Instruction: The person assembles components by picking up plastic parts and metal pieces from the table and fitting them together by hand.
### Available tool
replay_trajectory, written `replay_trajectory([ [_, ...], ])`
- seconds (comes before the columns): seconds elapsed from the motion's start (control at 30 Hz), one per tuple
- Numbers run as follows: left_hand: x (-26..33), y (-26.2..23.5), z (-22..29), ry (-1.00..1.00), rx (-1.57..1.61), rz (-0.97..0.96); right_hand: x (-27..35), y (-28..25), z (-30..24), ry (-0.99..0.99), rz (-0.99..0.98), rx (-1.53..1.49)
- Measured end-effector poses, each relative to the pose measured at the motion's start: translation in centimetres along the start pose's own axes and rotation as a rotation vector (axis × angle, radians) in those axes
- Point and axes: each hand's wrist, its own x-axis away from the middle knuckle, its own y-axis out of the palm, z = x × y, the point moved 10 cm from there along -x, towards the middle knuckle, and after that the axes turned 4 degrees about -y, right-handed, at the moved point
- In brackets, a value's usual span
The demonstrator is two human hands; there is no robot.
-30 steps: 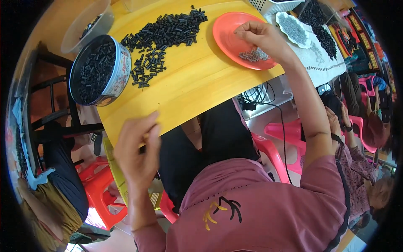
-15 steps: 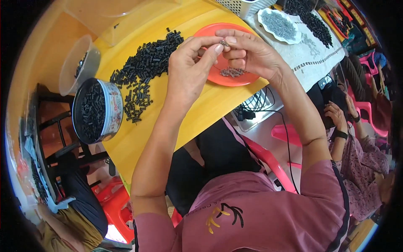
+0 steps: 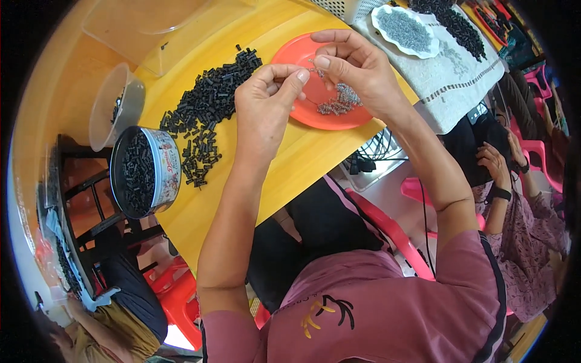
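My left hand (image 3: 265, 103) hovers at the near left rim of a red plate (image 3: 290, 57), its thumb pressed toward the bent index finger. Whatever lies in that pinch is too small to make out. Over the plate's far right side, my right hand (image 3: 362, 71) has its index finger and thumb apart. A few tiny metal pieces show just below the right thumb tip; whether they touch it is unclear. Small silvery springs (image 3: 340, 101) lie heaped in the plate, partly under my right hand.
Black plastic tubes (image 3: 212, 94) are piled left of the plate. A round tin (image 3: 164, 169) of black pieces and a clear tub (image 3: 97, 115) stand at the left. Far right, a white scalloped dish (image 3: 407, 33) sits on a cloth (image 3: 448, 85). Other people (image 3: 499, 163) sit nearby.
My right thumb and fingers have parted from the small metal piece both hands held together. My hands have drawn slightly apart, and more of the springs in the plate show.
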Motion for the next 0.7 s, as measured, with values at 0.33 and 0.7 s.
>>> replay_trajectory([
  [0.33, -1.2, -1.3, -0.6, 0.099, -0.262, 0.060, 0.8, 0.2, 3.2, 0.320, -0.021, -0.341],
  [0.7, -0.7, -0.5, 1.5, 0.169, -0.174, -0.020, 1.2, 1.3, 3.7, 0.409, -0.088, -0.512],
])
